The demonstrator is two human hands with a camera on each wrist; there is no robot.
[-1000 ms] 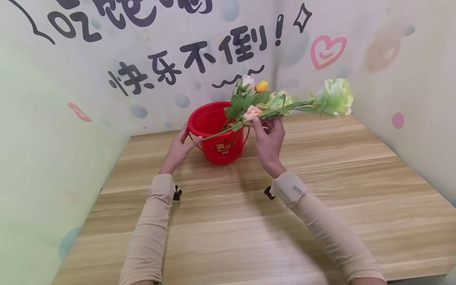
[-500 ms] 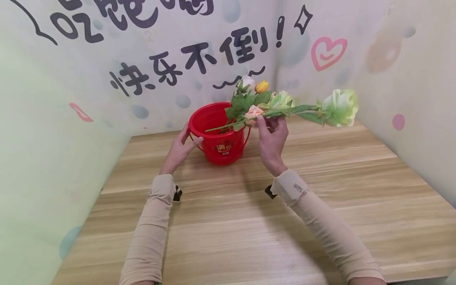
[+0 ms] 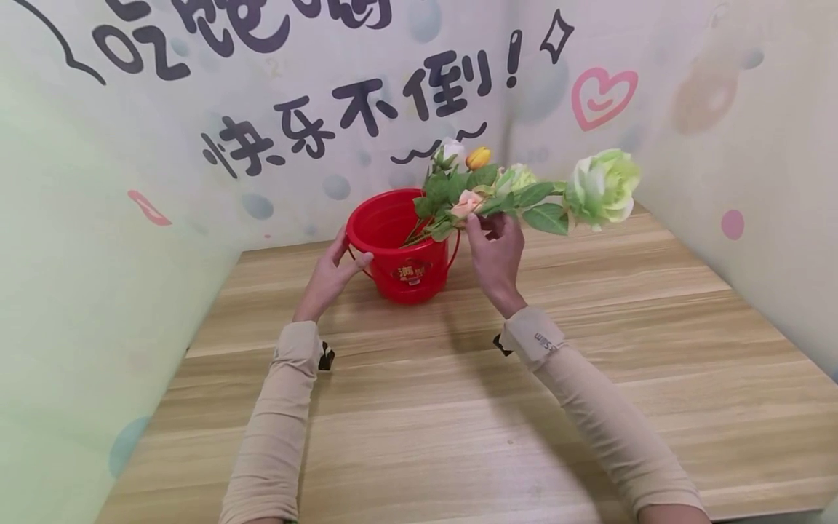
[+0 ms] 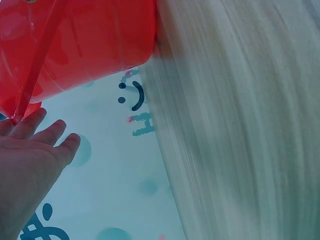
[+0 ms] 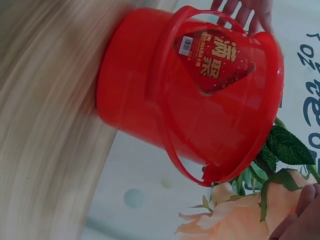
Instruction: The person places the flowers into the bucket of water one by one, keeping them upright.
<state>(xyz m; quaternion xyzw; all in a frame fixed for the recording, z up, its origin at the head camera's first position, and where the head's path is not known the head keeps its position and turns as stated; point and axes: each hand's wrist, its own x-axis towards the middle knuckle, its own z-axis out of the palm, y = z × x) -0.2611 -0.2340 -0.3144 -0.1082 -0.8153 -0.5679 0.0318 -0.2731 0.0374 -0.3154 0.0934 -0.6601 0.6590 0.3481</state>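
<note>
Pale green and white, the artificial rose on its long leafy green stem lies nearly level above the bench, its bloom out to the right and its stem end dipping into the red plastic bucket. The right hand pinches the stem between thumb and curled fingers just right of the bucket's rim, wrist bent up, forearm rising from the lower right. The left hand rests with relaxed, nearly straight fingers against the bucket's left side, beside its thin red handle. The bucket stands upright at the back of the light wood-grain bench and already holds other artificial flowers, among them white, orange and peach ones. A dark red label with gold Chinese characters and a small barcode sticker sits on its front. Both forearms wear beige sleeves. The wall behind carries black characters, "快乐不倒!", and a pink heart.
</note>
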